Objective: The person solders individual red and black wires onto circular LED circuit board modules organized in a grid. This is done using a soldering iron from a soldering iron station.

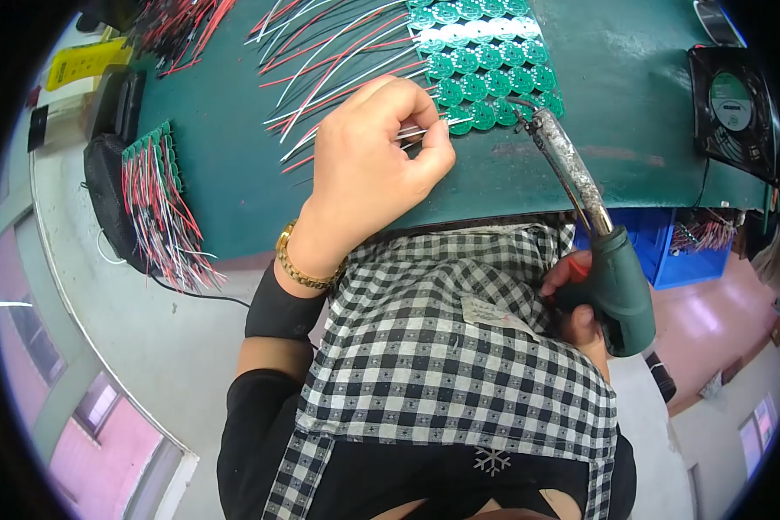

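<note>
Soldering iron (581,186) in right hand (581,303); tip toward upper left, at boards (485,61).

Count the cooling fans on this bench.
1. The black fan sits at the right edge of the green mat, beyond the soldering iron in the right hand. Others may be hidden outside the view.

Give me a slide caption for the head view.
Left hand pinches a thin wire at round green circuit boards while right hand aims a soldering iron there.
</note>
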The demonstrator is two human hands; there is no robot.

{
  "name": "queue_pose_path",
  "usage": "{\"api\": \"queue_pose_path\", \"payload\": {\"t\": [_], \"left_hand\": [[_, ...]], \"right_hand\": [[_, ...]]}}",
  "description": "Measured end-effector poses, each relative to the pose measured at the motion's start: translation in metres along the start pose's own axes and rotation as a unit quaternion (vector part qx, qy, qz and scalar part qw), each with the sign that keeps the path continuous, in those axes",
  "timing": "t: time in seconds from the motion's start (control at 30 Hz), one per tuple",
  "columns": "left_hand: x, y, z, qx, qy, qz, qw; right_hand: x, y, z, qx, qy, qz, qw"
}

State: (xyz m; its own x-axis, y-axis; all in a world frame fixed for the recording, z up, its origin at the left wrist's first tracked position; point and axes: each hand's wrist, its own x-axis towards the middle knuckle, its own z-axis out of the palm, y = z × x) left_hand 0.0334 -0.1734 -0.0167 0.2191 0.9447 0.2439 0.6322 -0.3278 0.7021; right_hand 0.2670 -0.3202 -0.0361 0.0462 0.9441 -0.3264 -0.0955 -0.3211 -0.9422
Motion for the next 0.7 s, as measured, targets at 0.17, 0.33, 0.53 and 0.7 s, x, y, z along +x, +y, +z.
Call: {"api": "queue_pose_path", "payload": {"t": [0.17,0.33,0.53,0.7], "left_hand": [[-0.001,-0.002,-0.001,0.014,0.002,0.005,1.000],[0.002,0.001,0.004,0.006,-0.003,0.003,1.000],[0.004,0.004,0.008,-0.011,-0.013,-0.014,1.000],[0.015,0.000,0.001,0.006,-0.005,0.036,0.999]], "right_hand": [[0.003,0.000,0.001,0.006,0.001,0.000,1.000],[0.004,-0.005,-0.004,-0.006,0.002,0.010,1.000],[0.012,-0.016,-0.003,-0.031,-0.004,0.007,0.999],[0.017,-0.017,0.007,-0.025,-0.037,-0.003,0.999]]}}
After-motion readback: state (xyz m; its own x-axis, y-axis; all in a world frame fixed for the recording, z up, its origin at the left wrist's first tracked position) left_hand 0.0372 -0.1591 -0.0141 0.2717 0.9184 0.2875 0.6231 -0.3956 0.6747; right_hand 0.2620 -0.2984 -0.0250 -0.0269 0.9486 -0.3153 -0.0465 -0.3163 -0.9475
